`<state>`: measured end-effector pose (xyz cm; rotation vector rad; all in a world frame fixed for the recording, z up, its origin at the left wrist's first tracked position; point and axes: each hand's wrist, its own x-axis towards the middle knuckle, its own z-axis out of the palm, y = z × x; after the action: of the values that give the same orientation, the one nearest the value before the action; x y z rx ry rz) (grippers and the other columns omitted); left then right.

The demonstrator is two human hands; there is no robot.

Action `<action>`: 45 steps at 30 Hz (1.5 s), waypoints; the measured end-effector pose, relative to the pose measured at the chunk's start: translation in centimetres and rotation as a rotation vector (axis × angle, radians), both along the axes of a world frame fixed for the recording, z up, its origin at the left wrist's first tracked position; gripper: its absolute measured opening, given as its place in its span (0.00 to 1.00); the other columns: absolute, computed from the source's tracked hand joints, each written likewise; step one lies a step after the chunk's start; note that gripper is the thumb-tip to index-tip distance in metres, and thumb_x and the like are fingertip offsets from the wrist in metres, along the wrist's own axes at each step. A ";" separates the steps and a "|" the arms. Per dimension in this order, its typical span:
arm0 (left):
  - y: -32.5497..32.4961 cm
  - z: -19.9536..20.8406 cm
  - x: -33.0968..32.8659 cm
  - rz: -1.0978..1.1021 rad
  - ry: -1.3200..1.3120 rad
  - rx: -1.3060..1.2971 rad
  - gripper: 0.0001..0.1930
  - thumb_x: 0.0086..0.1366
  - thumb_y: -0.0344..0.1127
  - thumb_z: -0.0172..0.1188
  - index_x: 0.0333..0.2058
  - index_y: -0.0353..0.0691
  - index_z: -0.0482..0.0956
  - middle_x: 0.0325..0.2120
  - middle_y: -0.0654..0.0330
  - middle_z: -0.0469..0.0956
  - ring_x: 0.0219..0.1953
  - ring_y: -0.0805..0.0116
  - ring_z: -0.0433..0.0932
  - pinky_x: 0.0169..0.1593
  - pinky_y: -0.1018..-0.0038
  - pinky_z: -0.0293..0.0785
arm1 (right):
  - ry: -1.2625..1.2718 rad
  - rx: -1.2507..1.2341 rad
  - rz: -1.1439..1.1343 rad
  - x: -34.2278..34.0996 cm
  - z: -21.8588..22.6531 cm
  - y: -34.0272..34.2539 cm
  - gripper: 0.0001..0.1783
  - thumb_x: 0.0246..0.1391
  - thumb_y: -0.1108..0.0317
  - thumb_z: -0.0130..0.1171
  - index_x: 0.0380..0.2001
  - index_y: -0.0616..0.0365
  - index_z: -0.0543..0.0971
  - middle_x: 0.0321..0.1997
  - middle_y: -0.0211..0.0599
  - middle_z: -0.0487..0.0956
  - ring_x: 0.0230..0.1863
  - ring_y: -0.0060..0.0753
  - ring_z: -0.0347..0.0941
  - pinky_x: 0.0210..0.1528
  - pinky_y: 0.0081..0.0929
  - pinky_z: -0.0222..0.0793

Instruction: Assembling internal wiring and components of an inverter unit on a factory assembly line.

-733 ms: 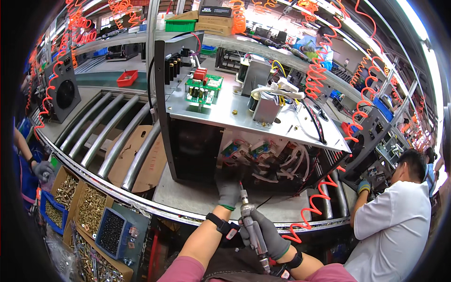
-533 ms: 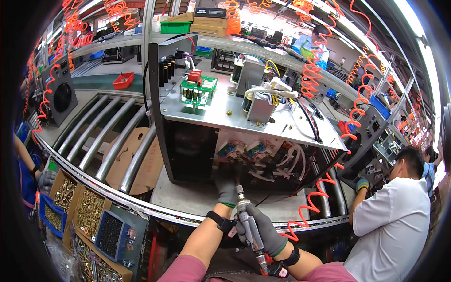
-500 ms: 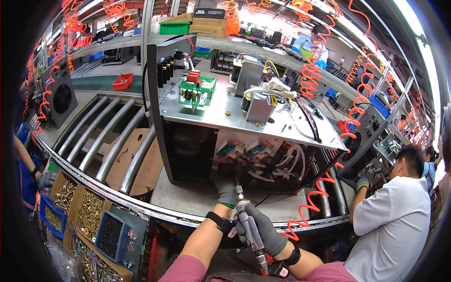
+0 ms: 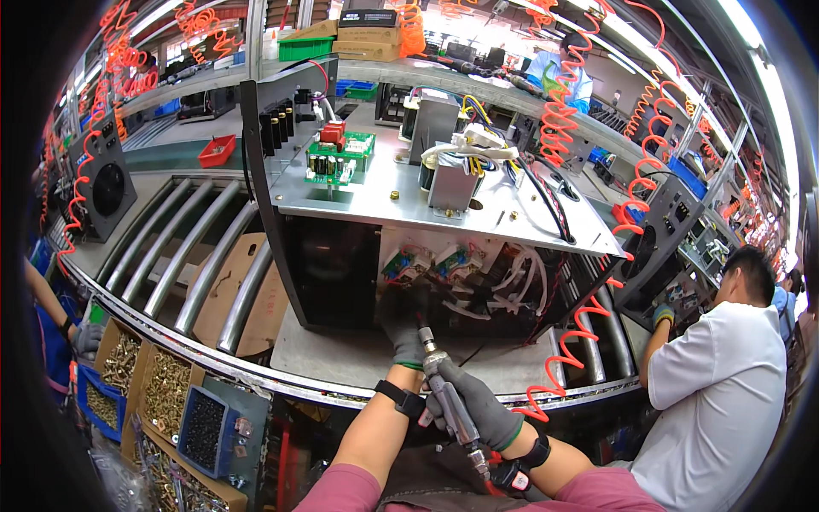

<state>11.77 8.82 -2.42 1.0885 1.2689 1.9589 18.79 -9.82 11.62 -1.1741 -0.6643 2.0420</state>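
Note:
A metal chassis point(image 4: 401, 201) stands in front of me, with a green circuit board point(image 4: 339, 160) and transformers point(image 4: 450, 183) on its top plate. Through its open lower front, small boards point(image 4: 459, 261) and white wires point(image 4: 522, 286) show. My left hand point(image 4: 404, 334), in a dark grey glove, reaches into this lower opening; its fingers are lost in the dark interior. Gripped in my gloved right hand point(image 4: 479, 404) is a pneumatic screwdriver point(image 4: 452, 399). It tilts up and left, its bit end close beside my left hand.
Conveyor rollers point(image 4: 198, 265) run left of the chassis. Boxes of brass-coloured screws point(image 4: 162, 384) and a blue bin of black screws point(image 4: 203, 431) stand at lower left. A red coiled hose point(image 4: 570, 346) hangs right of the chassis. A co-worker in white point(image 4: 717, 384) works at right; another person's gloved hand point(image 4: 86, 339) shows at left.
The screwdriver and my right hand have moved slightly up and to the left, bringing the bit end nearer the lower opening. The chassis appears a little farther left in view.

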 end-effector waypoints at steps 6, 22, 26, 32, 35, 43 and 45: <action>-0.4 -0.1 -0.9 -0.036 -0.112 0.016 0.10 0.63 0.32 0.61 0.42 0.35 0.79 0.38 0.58 0.81 0.42 0.66 0.80 0.48 0.70 0.74 | -0.016 0.020 -0.005 -0.7 -0.2 0.0 0.27 0.63 0.36 0.45 0.40 0.49 0.72 0.22 0.29 0.74 0.20 0.25 0.74 0.20 0.20 0.69; -1.9 1.5 -5.5 -0.596 0.050 -0.120 0.16 0.66 0.40 0.56 0.48 0.37 0.78 0.42 0.55 0.80 0.44 0.65 0.77 0.51 0.70 0.72 | 0.361 -0.059 -0.244 -6.6 -1.0 -0.5 0.29 0.62 0.35 0.47 0.41 0.53 0.73 0.23 0.30 0.74 0.19 0.26 0.69 0.20 0.23 0.67; -1.0 4.0 -5.4 -0.656 -0.312 -0.227 0.18 0.66 0.43 0.55 0.49 0.38 0.78 0.41 0.54 0.80 0.42 0.65 0.77 0.50 0.69 0.72 | 0.317 -0.020 -0.195 -6.6 -1.1 -0.5 0.21 0.62 0.44 0.52 0.40 0.50 0.71 0.21 0.28 0.71 0.18 0.25 0.68 0.21 0.23 0.67; 1.1 3.6 -5.0 -0.428 0.294 -0.139 0.13 0.67 0.37 0.52 0.45 0.39 0.79 0.36 0.53 0.80 0.37 0.64 0.79 0.44 0.68 0.74 | 0.247 -0.011 -0.197 -6.3 -1.1 -0.7 0.19 0.62 0.45 0.53 0.40 0.49 0.70 0.23 0.27 0.72 0.20 0.23 0.69 0.20 0.21 0.66; 1.3 1.7 -4.9 -0.163 0.745 0.089 0.12 0.66 0.34 0.52 0.45 0.39 0.78 0.34 0.50 0.80 0.38 0.58 0.80 0.43 0.64 0.76 | 0.245 -0.004 -0.188 -6.1 -1.0 -0.7 0.19 0.62 0.45 0.53 0.40 0.48 0.70 0.24 0.26 0.73 0.21 0.22 0.70 0.21 0.20 0.67; 0.2 2.4 -6.1 -0.285 0.975 -0.088 0.12 0.65 0.33 0.53 0.46 0.42 0.74 0.30 0.48 0.80 0.32 0.48 0.82 0.31 0.58 0.77 | 0.327 -0.051 -0.227 -6.9 -1.0 -0.6 0.18 0.62 0.46 0.51 0.39 0.49 0.71 0.21 0.28 0.70 0.18 0.25 0.67 0.19 0.22 0.66; 0.1 2.8 -6.4 -0.274 1.057 -0.053 0.13 0.64 0.33 0.54 0.47 0.42 0.73 0.29 0.48 0.80 0.31 0.48 0.82 0.29 0.58 0.77 | 0.383 -0.057 -0.222 -7.3 -1.1 -0.5 0.18 0.62 0.46 0.52 0.39 0.49 0.71 0.20 0.28 0.70 0.17 0.25 0.67 0.19 0.22 0.66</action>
<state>5.33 8.97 0.35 2.2626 1.5025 1.0955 11.48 -10.29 10.56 -0.8113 -0.2778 2.0254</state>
